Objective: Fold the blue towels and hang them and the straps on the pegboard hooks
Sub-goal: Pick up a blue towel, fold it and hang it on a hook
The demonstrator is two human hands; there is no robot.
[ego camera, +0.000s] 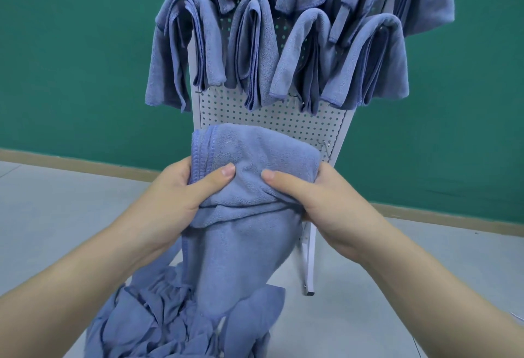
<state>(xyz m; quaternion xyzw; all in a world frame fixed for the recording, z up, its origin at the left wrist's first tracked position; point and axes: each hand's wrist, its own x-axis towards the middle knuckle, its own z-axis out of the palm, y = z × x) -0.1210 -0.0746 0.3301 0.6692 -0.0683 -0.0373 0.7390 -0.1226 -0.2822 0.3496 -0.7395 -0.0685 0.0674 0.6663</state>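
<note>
I hold a folded blue towel [249, 156] up in front of the lower part of the white pegboard [272, 115]. My left hand [181, 190] grips its left edge with the thumb pressed on the front. My right hand [309, 193] grips its right side the same way. The towel's lower part hangs down between my forearms. Several folded blue towels [187, 46] hang on hooks across the board's middle and top rows. A bare metal hook [326, 145] sticks out at the board's right edge, just right of the held towel. No strap is clearly seen.
A pile of loose blue towels [158, 321] lies below my hands at the bottom centre. The pegboard stand's leg [309, 272] reaches the grey floor [56, 216]. A green wall [71, 74] with a tan baseboard is behind.
</note>
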